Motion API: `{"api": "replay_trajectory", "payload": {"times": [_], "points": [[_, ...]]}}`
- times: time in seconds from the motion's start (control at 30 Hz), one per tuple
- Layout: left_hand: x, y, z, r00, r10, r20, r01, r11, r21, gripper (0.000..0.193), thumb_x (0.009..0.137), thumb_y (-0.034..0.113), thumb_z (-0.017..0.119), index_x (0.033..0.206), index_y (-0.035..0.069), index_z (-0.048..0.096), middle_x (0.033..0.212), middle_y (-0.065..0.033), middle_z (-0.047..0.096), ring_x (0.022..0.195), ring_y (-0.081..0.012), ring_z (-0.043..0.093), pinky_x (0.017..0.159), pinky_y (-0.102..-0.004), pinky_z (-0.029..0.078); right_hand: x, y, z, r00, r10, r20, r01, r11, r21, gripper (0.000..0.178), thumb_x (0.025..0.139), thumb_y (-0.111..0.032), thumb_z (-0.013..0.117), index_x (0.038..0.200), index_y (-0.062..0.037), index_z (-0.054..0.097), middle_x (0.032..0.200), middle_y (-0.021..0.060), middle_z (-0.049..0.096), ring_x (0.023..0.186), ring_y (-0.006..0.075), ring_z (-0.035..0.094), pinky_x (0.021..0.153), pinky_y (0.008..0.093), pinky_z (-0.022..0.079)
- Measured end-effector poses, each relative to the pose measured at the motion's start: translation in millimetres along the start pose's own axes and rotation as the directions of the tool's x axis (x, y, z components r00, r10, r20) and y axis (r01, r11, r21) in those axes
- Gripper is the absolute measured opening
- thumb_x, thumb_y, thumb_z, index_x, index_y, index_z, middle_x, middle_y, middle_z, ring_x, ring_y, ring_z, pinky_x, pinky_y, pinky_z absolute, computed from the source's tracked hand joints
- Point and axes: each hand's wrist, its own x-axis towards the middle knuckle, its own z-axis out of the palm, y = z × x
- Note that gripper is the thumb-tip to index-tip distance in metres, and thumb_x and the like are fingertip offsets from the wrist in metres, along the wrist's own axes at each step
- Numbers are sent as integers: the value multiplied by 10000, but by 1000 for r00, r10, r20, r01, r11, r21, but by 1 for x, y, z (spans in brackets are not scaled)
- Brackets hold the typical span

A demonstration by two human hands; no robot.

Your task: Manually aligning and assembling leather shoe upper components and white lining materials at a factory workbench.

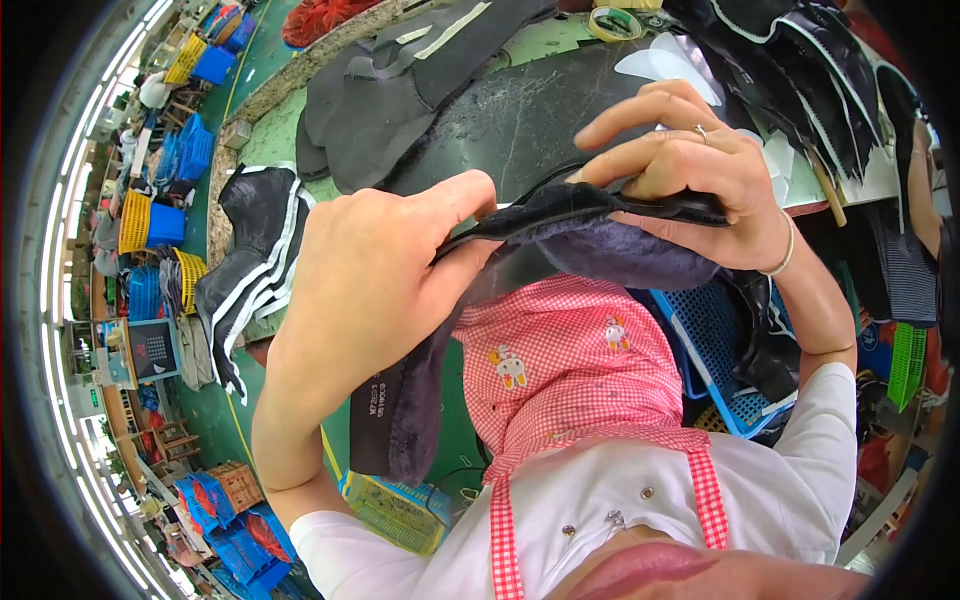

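Observation:
A black boot upper with dark grey-purple fleece lining [630, 250] is held up in front of my chest, its edge running between both hands. My left hand [370, 270] pinches that edge between thumb and fingers. At the other end, my right hand [695, 165] grips the edge, thumb below, with the index and middle fingers raised or bent above it. One length of the upper hangs below my left wrist, showing a smooth black side with pale print and a fleece side. Part of the piece is hidden behind my left hand.
Dark cut pieces [380, 100] lie on the green bench beyond my hands. Black pieces with white edging [255, 250] hang over its left side; zippered black pieces [800, 80] lie at the far right. A tape roll [615, 23] sits at the back. Below right is a blue basket [715, 345].

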Motion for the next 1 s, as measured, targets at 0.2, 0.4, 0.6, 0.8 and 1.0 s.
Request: {"api": "replay_trajectory", "payload": {"times": [0.2, 0.4, 0.6, 0.8, 1.0], "points": [[-8, 2, -1, 997, -25, 67, 27, 999, -30, 130, 810, 116, 694, 890, 47, 619, 636, -129, 579, 522, -292, 557, 490, -317, 394, -4, 1, 2, 997, -53, 49, 39, 970, 239, 227, 809, -221, 724, 742, -86, 554, 941, 40, 721, 875, 212, 643, 893, 372, 404], [-7, -3, 10, 993, 25, 117, -32, 998, 58, 147, 844, 187, 682, 859, 52, 627, 647, -151, 577, 569, -346, 560, 502, -347, 409, 6, -29, 1, 890, 453, 49, -453, 871, 190, 212, 687, -61, 793, 860, -19, 676, 819, 43, 697, 820, 193, 609, 867, 314, 429], [-4, 0, 10, 993, 38, 116, -44, 998, 49, 191, 868, 201, 662, 809, 24, 622, 642, -175, 543, 572, -375, 522, 490, -366, 388, 7, -28, 8, 988, 152, 7, -148, 973, -175, 231, 647, -138, 802, 856, -68, 731, 764, 3, 660, 751, 194, 573, 849, 342, 438], [-8, -5, 4, 962, 38, 269, -6, 993, -118, 218, 894, 196, 642, 811, -5, 623, 622, -191, 500, 539, -374, 438, 475, -346, 361, -8, -11, 5, 998, -29, 51, 28, 999, 19, 202, 786, -124, 698, 974, -61, 734, 789, 35, 676, 803, 178, 646, 875, 371, 461], [0, -7, 14, 981, 83, 175, -88, 996, 22, 232, 889, 202, 644, 784, 1, 597, 642, -184, 511, 585, -375, 496, 505, -381, 385, 20, -26, 18, 992, 69, 106, -39, 965, -261, 219, 743, -150, 731, 944, -68, 711, 760, 38, 637, 750, 208, 621, 811, 348, 474]]}}
